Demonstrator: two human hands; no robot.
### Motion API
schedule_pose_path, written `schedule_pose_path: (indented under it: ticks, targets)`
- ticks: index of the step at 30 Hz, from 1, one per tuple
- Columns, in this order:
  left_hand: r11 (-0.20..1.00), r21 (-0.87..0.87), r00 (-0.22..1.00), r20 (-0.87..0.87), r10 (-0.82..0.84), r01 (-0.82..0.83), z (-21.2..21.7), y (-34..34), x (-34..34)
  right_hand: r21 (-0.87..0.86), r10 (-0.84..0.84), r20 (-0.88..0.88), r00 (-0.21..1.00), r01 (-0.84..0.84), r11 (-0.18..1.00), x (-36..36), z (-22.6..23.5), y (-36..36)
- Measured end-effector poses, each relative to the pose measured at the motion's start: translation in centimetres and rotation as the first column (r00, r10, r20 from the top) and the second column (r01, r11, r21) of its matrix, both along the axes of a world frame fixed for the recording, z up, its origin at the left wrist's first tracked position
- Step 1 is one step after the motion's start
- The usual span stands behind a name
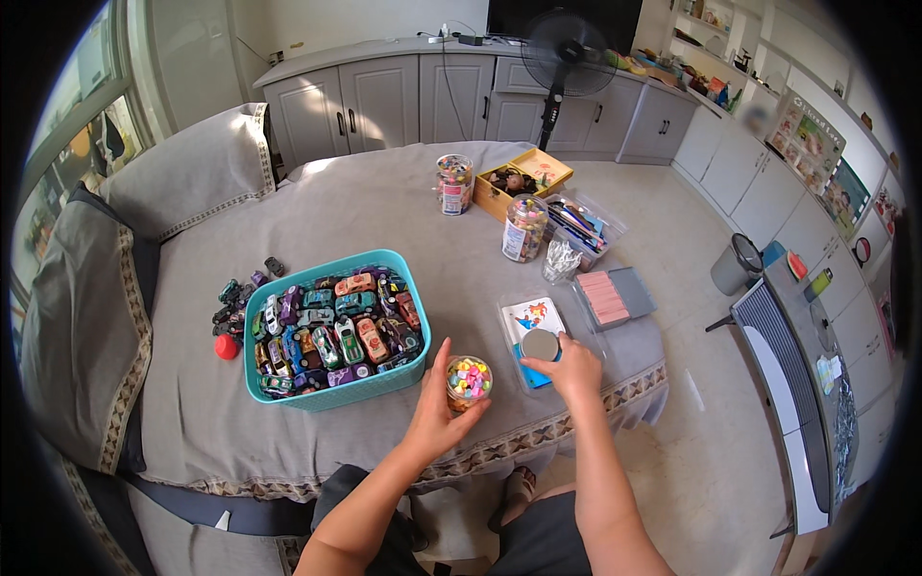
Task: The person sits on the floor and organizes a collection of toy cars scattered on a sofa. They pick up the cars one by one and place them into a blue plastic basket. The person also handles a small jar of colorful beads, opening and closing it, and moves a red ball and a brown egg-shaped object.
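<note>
My left hand (434, 420) is wrapped round a small clear jar (471, 380) filled with small colourful pieces, near the table's front edge. The jar's top is uncovered, and the pieces show pink, yellow, white and green. To the right of it, my right hand (578, 372) grips a round grey lid (540, 345) by its edge. Beneath the lid lies a flat white and blue case (531, 315) with a cartoon picture, partly covered by the lid and fingers. Left of the jar stands a teal basket (336, 396) packed with toy cars (348, 338).
Loose toy cars (230, 305) and a red round piece (226, 347) lie left of the basket. Farther back are two candy-coloured jars (454, 185), a yellow wooden box (494, 200), a pen box (586, 228), a cup of cotton swabs (561, 261) and a pink-filled case (603, 298).
</note>
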State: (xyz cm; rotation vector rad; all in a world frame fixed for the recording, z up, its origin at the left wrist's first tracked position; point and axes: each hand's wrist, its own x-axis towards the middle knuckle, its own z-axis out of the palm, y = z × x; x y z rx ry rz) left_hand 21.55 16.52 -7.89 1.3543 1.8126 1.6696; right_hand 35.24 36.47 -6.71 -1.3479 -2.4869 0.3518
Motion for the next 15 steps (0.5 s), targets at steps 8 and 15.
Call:
schedule_pose_path:
  ticks: [8,15]
  targets:
    - [1.0,0.004,0.999,0.037,0.008,-0.008,-0.2,0.9,0.7,-0.501,-0.253,-0.824,0.507,-0.442,0.744,-1.9,2.4,-2.3]
    - [0.998,-0.04,0.997,-0.059,0.041,-0.043,0.4,1.7,1.3,-0.449,-0.387,-0.883,0.265,-0.716,0.534,-5.3,4.0,-6.6]
